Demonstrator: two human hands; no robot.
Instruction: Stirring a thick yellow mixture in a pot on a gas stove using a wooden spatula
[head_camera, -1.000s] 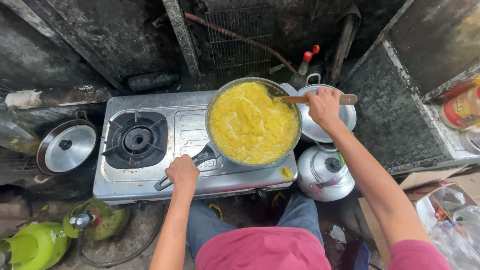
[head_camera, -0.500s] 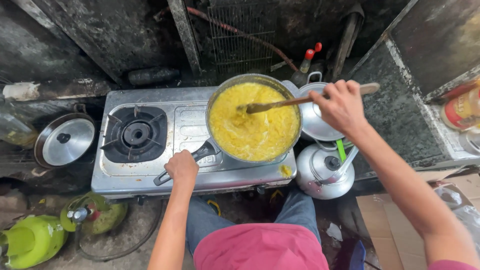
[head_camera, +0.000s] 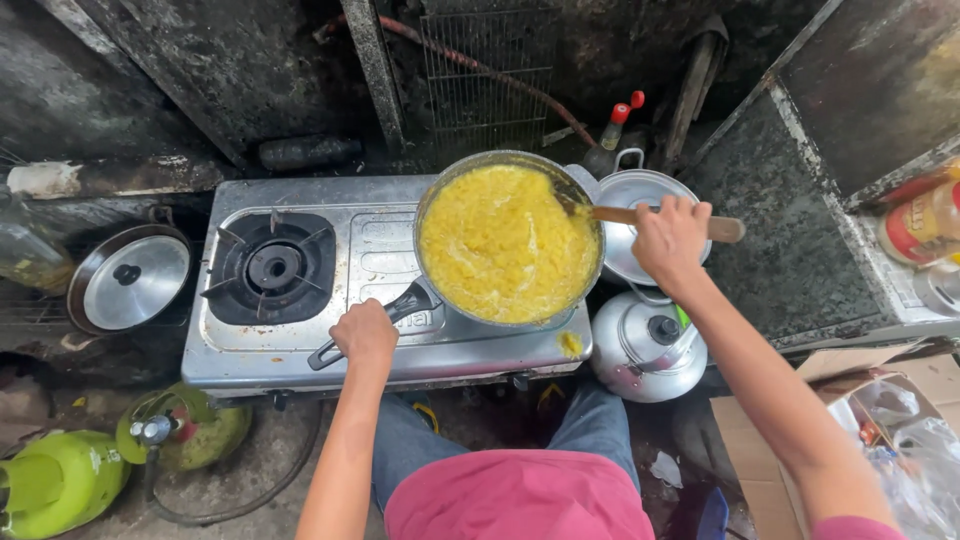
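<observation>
Since half a second ago, the wooden spoon (head_camera: 640, 216) has swung from the middle of the pan (head_camera: 508, 244) to its far right rim, and the right hand (head_camera: 671, 240) has drawn slightly back with it. That hand is closed in a full fist around the spoon's handle, whose end sticks out past the knuckles to the right, while the bowl end dips into the thick yellow food (head_camera: 505, 245) just left of the hand. The left hand (head_camera: 364, 333) is wrapped tight around the pan's black handle (head_camera: 375, 320), which pokes out on both sides of the fist; the pan itself sits up and to the right of this hand, on the right burner of a steel gas stove (head_camera: 390, 350). The stove's bare left burner (head_camera: 272, 266) lies up and to the left of the left hand. Directly below the right hand stands a metal kettle (head_camera: 648, 350); a lidded pot (head_camera: 628, 210) sits just beneath the spoon handle. A pot lid (head_camera: 130, 278) rests far left of the left hand, with green gas cylinders (head_camera: 60, 482) below it.
</observation>
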